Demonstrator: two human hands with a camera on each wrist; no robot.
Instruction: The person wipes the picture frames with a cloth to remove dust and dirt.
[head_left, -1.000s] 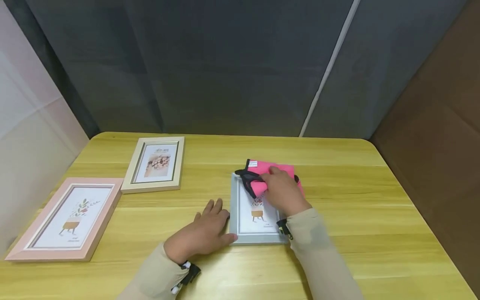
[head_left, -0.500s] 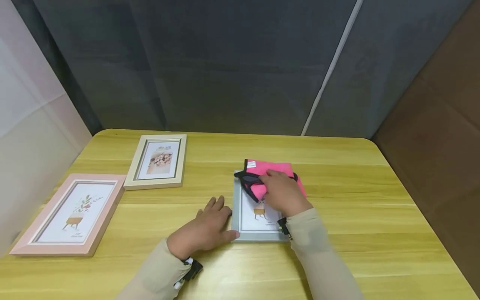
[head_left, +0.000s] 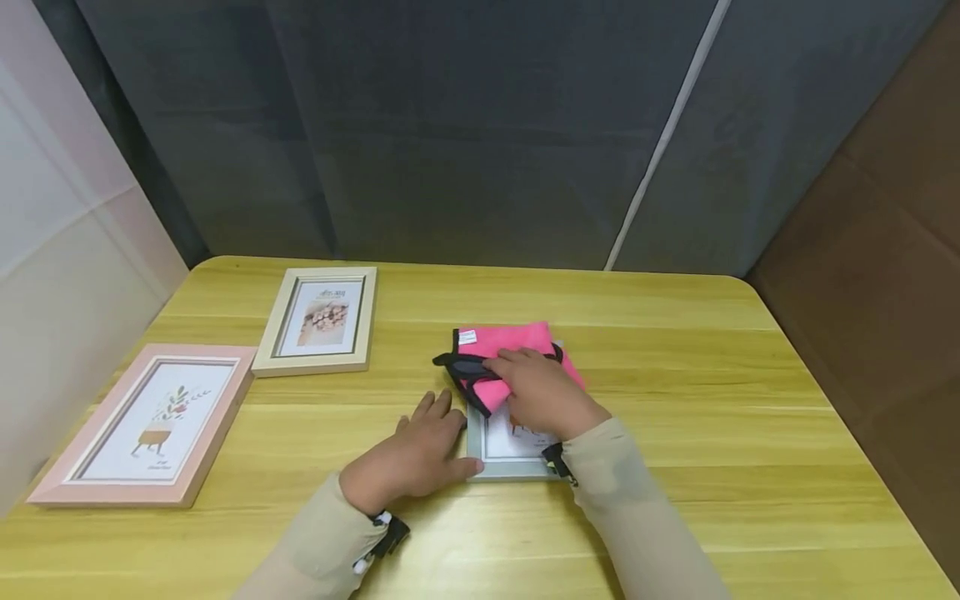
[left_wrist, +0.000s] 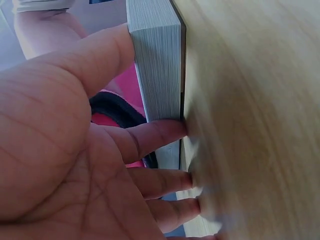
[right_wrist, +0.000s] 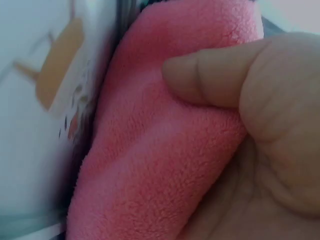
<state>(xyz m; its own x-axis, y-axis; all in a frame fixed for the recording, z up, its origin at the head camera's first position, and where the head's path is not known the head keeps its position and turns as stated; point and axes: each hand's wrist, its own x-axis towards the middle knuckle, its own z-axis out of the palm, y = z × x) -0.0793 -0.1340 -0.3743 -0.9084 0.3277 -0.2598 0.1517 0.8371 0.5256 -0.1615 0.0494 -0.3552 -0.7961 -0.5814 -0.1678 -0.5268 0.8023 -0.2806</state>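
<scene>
A light grey-blue picture frame [head_left: 517, 472] lies face up near the middle of the table. My left hand [head_left: 412, 461] rests at its left side, thumb on the near left corner and straight fingers reaching down to the tabletop. The left wrist view shows the thumb and index finger against the side of the frame [left_wrist: 160, 75]. My right hand [head_left: 551, 392] holds a folded pink cloth [head_left: 517, 337] with black trim over the upper part of the frame, hiding most of the picture. In the right wrist view the thumb presses into the fluffy cloth [right_wrist: 150, 150].
At the left lies a pink picture frame [head_left: 60, 490] with a plant print. Behind it, almost touching, is a cream picture frame [head_left: 363, 333]. The wooden table [head_left: 712, 433] ends at a dark curtain [head_left: 450, 142], with a brown panel [head_left: 885, 208] on the right.
My right hand has slid the cloth to the left across the frame, so it now overhangs the left edge. My left hand keeps its place; the view has shifted slightly.
</scene>
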